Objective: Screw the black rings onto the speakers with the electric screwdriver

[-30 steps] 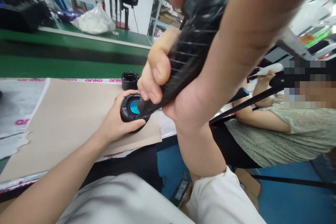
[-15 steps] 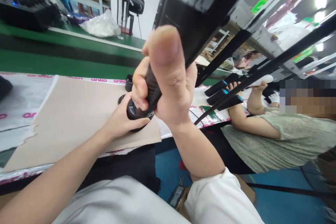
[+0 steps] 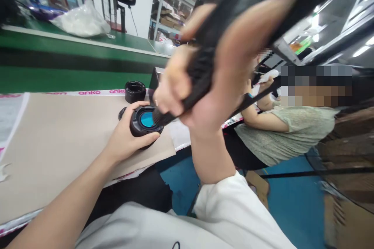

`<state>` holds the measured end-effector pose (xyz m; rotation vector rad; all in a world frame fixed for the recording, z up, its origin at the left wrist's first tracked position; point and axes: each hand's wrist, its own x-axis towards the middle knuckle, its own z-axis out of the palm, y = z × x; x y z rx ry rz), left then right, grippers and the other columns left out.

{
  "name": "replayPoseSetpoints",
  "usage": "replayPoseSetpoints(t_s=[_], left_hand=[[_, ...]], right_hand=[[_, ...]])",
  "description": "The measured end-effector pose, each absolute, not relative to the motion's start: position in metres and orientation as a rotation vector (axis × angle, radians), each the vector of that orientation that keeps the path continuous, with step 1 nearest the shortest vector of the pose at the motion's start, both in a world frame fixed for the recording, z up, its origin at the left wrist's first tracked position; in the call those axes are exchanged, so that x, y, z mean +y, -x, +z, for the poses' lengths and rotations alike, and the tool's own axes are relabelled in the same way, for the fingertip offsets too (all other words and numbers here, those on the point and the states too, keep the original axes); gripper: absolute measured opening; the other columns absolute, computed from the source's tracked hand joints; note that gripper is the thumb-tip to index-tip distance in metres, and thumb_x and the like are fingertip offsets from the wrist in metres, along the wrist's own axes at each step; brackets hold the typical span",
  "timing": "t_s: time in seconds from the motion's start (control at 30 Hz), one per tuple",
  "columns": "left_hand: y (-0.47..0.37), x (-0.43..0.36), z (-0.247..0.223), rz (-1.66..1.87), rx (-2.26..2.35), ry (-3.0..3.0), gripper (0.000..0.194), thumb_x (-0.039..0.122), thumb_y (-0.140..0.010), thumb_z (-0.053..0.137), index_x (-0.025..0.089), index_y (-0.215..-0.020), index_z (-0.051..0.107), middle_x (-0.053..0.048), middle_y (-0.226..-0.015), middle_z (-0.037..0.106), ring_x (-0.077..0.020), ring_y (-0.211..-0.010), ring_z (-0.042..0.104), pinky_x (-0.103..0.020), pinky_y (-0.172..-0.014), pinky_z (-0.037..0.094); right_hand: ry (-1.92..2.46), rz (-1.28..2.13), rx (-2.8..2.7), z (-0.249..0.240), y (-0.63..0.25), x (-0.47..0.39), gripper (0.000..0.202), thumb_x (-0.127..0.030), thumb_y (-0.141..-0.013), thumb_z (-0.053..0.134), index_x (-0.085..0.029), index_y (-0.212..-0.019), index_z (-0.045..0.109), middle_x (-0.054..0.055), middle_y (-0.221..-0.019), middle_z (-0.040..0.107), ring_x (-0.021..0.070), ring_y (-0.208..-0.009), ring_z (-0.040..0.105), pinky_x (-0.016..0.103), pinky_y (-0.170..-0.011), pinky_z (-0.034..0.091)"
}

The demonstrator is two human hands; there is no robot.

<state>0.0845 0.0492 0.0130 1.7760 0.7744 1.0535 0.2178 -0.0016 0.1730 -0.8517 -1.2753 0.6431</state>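
Note:
On the beige board, my left hand grips a round black part with a blue disc in its middle. Fingers and thumb wrap its two sides. My right hand is closed around a long black tool, close to the camera and blurred. The tool slants from the upper right down to the right edge of the blue disc; whether its tip touches cannot be made out. Just behind my left hand stands a black ring. A small black piece shows beside my left fingers.
A green conveyor surface runs behind the board, with a clear plastic bag beyond it. At the right, a person in a grey-green top holds a white object. Dark bars cross the upper right.
The tool's lower end has shifted right over the black part, and the blue disc now shows. My right hand has tilted with the tool. The view has turned right.

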Motion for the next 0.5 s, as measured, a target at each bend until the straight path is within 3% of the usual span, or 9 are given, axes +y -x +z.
replayPoseSetpoints(t_s=[0.13, 0.23, 0.3, 0.5], left_hand=[[-0.088, 0.047, 0.015, 1.035, 0.785, -1.789, 0.08, 0.048, -0.074, 0.088, 0.025, -0.144, 0.057, -0.012, -0.15, 0.066, -0.0389, -0.139, 0.066, -0.054, -0.121, 0.055], [-0.089, 0.044, 0.015, 1.029, 0.787, -1.803, 0.081, 0.048, -0.074, 0.09, 0.026, -0.144, 0.057, -0.011, -0.149, 0.066, -0.0382, -0.138, 0.067, -0.054, -0.122, 0.055], [-0.089, 0.044, 0.012, 1.044, 0.794, -1.82, 0.082, 0.048, -0.074, 0.091, 0.026, -0.145, 0.057, -0.011, -0.149, 0.066, -0.0384, -0.137, 0.068, -0.054, -0.119, 0.057], [-0.087, 0.045, 0.002, 1.128, 0.799, -1.871, 0.079, 0.049, -0.076, 0.092, 0.033, -0.147, 0.061, -0.007, -0.149, 0.067, -0.0392, -0.135, 0.069, -0.053, -0.113, 0.063]], right_hand=[[0.681, 0.439, -1.03, 0.158, -0.267, 0.023, 0.042, -0.06, -0.095, 0.081, -0.029, -0.094, 0.054, -0.008, -0.062, 0.047, 0.011, -0.043, 0.046, 0.026, -0.042, 0.035], [0.773, 0.445, -0.975, 0.124, -0.297, 0.051, 0.052, -0.066, -0.084, 0.091, -0.03, -0.09, 0.055, -0.008, -0.061, 0.054, 0.0148, -0.044, 0.049, 0.03, -0.041, 0.036], [0.809, 0.482, -0.971, 0.103, -0.308, 0.065, 0.057, -0.069, -0.08, 0.092, -0.031, -0.09, 0.052, -0.009, -0.061, 0.056, 0.0151, -0.044, 0.05, 0.031, -0.042, 0.037], [0.834, 0.492, -0.98, 0.085, -0.31, 0.075, 0.057, -0.073, -0.086, 0.086, -0.029, -0.092, 0.049, -0.011, -0.058, 0.053, 0.0121, -0.041, 0.046, 0.027, -0.039, 0.036]])
